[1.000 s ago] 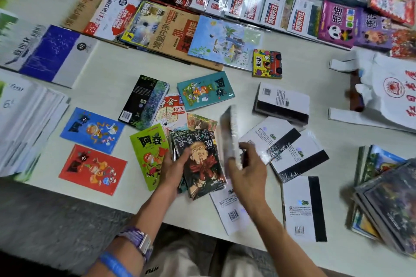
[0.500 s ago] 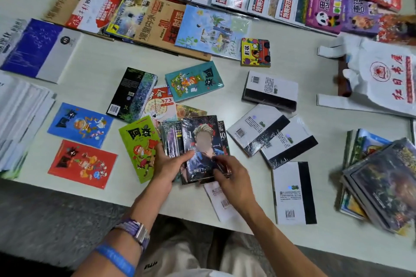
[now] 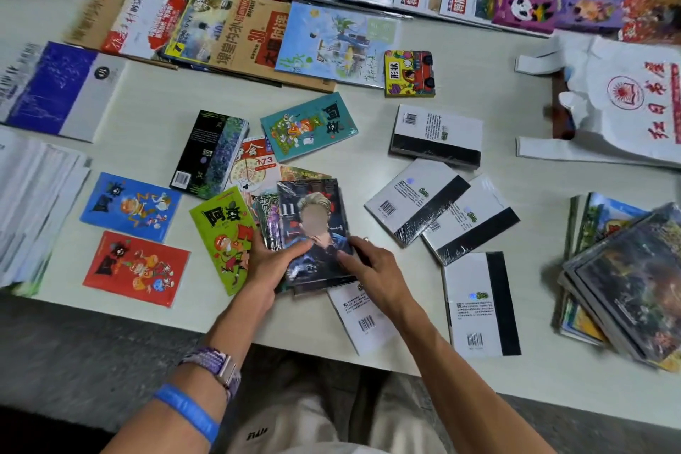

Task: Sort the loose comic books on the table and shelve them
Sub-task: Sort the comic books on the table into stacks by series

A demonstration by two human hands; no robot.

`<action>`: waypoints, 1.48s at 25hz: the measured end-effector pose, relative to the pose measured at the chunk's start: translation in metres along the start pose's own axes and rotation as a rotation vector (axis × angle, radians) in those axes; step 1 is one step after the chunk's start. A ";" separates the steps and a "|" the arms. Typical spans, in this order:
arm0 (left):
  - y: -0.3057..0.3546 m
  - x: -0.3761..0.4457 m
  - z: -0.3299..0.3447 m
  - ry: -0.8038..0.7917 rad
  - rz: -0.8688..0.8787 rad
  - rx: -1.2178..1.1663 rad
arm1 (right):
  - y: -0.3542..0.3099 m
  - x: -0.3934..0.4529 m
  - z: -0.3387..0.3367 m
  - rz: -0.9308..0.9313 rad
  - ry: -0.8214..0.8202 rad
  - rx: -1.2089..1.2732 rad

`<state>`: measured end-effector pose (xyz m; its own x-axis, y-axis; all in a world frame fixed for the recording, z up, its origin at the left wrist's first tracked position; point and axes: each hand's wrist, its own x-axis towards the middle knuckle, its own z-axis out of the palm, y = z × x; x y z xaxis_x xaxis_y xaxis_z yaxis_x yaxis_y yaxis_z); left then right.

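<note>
A small stack of dark shrink-wrapped comics point(image 3: 317, 217) lies near the table's front edge, its top cover marked 11. My left hand point(image 3: 271, 263) grips the stack's left lower corner, thumb across the cover. My right hand point(image 3: 372, 267) holds the top comic's right edge, thumb on the cover. Loose comics lie around: a green one point(image 3: 221, 232) partly under my left hand, a blue one point(image 3: 129, 206), a red one point(image 3: 136, 269), a teal one point(image 3: 307, 127) and a black one point(image 3: 208, 155). Several white-and-black wrapped books lie face down on the right, such as point(image 3: 479, 302).
Rows of magazines and books point(image 3: 236, 29) cover the far side of the white table point(image 3: 368, 92). A white plastic bag point(image 3: 622, 99) lies at the right, a pile of picture books point(image 3: 626, 280) at the right edge, paper stacks point(image 3: 33, 203) at the left.
My right hand carried a dark comic in from the right, turned it face up and laid it on the stack that my left hand holds. Both hands now hold that stack.
</note>
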<state>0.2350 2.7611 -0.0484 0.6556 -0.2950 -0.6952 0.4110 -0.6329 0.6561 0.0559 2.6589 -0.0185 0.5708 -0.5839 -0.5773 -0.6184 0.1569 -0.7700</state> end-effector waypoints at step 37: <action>-0.023 -0.048 0.035 -0.365 0.009 -0.011 | 0.044 -0.038 -0.048 0.298 0.077 0.378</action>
<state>0.1720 2.7640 -0.0405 0.3908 -0.5374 -0.7473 0.4141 -0.6224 0.6642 -0.0189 2.6496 -0.0178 0.3485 -0.5242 -0.7770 -0.5012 0.5963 -0.6271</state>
